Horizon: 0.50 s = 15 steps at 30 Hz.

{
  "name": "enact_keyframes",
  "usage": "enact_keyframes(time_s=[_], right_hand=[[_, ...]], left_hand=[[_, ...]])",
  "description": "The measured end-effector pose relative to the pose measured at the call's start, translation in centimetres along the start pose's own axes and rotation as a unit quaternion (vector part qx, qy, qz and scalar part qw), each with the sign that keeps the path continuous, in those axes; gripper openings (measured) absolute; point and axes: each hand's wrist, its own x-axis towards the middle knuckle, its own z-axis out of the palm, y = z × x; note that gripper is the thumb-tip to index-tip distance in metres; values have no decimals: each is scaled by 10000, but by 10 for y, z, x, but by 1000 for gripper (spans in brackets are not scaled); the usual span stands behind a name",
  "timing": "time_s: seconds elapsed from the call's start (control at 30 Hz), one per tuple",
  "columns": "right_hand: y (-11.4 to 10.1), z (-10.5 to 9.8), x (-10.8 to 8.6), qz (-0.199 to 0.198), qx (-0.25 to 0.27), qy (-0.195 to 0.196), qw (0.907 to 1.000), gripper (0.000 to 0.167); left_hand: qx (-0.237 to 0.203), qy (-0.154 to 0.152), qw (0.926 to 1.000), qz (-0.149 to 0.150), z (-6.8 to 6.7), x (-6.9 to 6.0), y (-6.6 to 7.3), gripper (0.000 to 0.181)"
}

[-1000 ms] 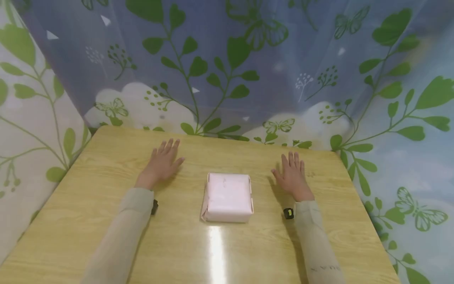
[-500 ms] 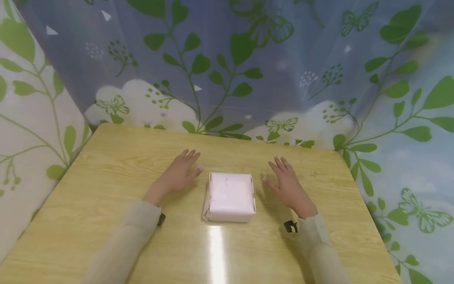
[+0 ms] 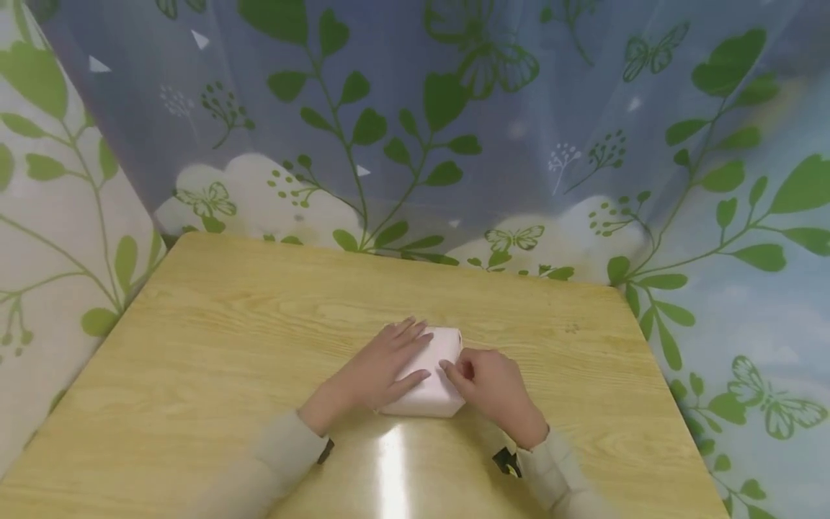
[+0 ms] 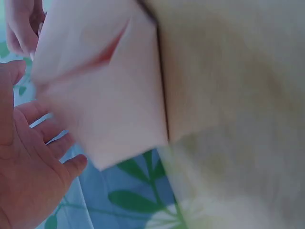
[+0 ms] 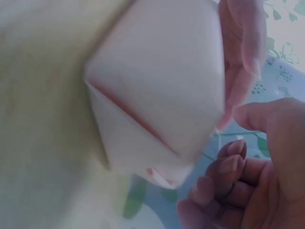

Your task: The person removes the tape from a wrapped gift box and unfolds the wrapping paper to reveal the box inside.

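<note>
A box-shaped package (image 3: 423, 405) wrapped in pale pink paper lies on the wooden table. My left hand (image 3: 379, 369) is over its left part, fingers stretched across the top. At the right edge of the package is my right hand (image 3: 496, 393), its fingers curled and its thumb near the top face. From the left wrist, one end of the package (image 4: 109, 112) shows folded paper with a slit between the folds. The right wrist view shows another folded end of the package (image 5: 162, 71); a gap separates the thumb from the curled fingers there, with nothing seen between them.
The wooden table (image 3: 246, 303) reaches back to a blue curtain (image 3: 506, 158) printed with green leaves and butterflies. Similar patterned cloth hangs at the left and right. Small black devices sit at both wrists, and light reflects off the table in front of the package.
Both hands have moved inward from either side of the package and toward the person. The left now lies over its top; the right has curled its fingers at the right edge.
</note>
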Motion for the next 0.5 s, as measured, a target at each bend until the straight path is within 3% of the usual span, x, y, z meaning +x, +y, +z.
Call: enact_keyframes(time_s=[0.13, 0.37, 0.5], right_hand=[[1, 10, -5, -18, -127, -217, 9997, 47], [6, 15, -5, 22, -216, 97, 9997, 47], [8, 16, -6, 210, -286, 35, 9994, 45]], left_hand=[[11, -201, 9998, -90, 11, -1, 8, 63], [219, -213, 9990, -319, 15, 1, 11, 63], [245, -269, 9986, -391, 16, 0, 10, 63]])
